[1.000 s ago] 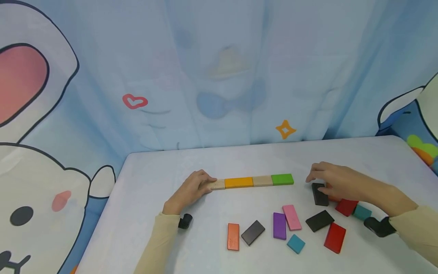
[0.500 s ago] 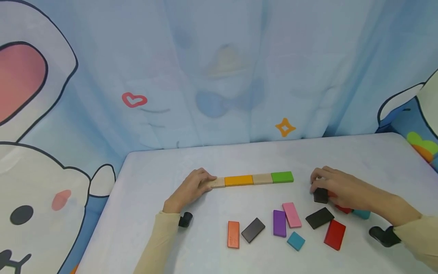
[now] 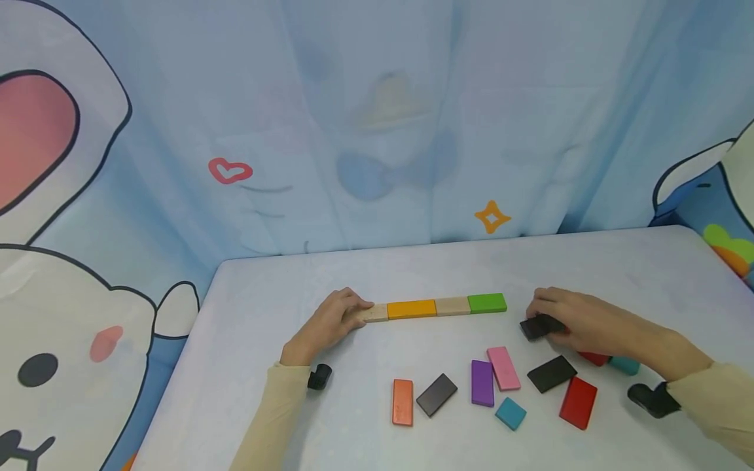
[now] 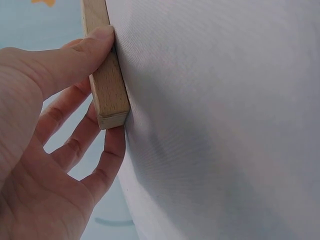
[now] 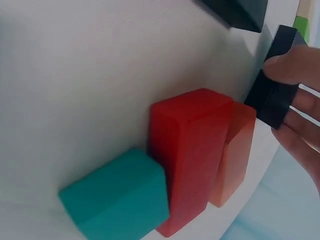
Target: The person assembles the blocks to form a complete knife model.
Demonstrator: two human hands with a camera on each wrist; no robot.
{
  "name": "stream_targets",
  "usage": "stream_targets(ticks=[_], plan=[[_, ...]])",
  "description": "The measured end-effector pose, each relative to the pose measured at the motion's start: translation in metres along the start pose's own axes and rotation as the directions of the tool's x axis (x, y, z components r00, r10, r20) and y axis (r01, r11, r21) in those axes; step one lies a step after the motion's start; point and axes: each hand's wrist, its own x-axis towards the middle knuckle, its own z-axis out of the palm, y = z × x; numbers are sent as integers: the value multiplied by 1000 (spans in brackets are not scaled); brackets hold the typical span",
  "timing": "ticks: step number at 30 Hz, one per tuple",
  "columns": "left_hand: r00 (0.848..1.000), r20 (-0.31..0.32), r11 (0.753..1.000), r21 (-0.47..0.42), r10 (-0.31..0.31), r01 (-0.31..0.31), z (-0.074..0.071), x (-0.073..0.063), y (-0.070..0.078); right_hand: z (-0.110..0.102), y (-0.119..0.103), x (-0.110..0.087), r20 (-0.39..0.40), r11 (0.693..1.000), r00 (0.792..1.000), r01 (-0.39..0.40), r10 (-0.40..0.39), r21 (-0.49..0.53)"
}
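- Pinched a pale wooden block (image 3: 375,313) in the left hand (image 3: 326,329), thumb on one side, bent fingers on the other, there at the left end of a straight row, roughly parallel to the table's (image 3: 283,405) far edge.
- Ran rightward end to end from there: yellow-orange block (image 3: 411,309), second pale wooden block (image 3: 452,306), green block (image 3: 487,303); all flat, oblong, sharp-cornered.
- And gripped, over on the right, a black block (image 3: 543,326) between thumb and fingers of the right hand (image 3: 589,322), tilted, near the row's green end, towards the table's far right corner; could not tell whether touching the cloth.
- Scattered nearer the table's front, matt and smooth: orange block (image 3: 403,402), dark grey block (image 3: 436,394), purple block (image 3: 482,383) beside pink block (image 3: 503,368), small teal block (image 3: 510,413), another black block (image 3: 552,374), red block (image 3: 578,403).
- Half hid a second red block (image 3: 595,358) and a second teal block (image 3: 626,365) under the right forearm; cut off the table's front edge below.
- Saw from the right wrist an orange-red block (image 5: 235,160) against that second red one, hardly to be made out from the head.
- Caught only from the left wrist the fine grain and squared end of the pinched wood.
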Motion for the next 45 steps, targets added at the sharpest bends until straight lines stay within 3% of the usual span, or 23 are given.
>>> stream_targets(ticks=[12, 22, 30, 39, 45], plan=[[1000, 6, 1000, 4, 9, -9, 0, 0, -3, -8, 6, 19, 0, 996, 997, -82, 82, -22], [1000, 12, 1000, 1, 17, -17, 0, 0, -4, -6, 22, 43, 42, 998, 997, -59, 58, 33], [1000, 12, 1000, 9, -4, 4, 0, 0, -2, -6, 20, 53, 68, 996, 996, -66, 62, 67], [1000, 22, 1000, 6, -13, 13, -2, 1, -2, -8, 17, 56, 88, 994, 995, -57, 48, 95], [999, 35, 1000, 11, 19, -19, -4, 2, -2, -7, 16, 56, 96, 993, 994, -65, 56, 99]])
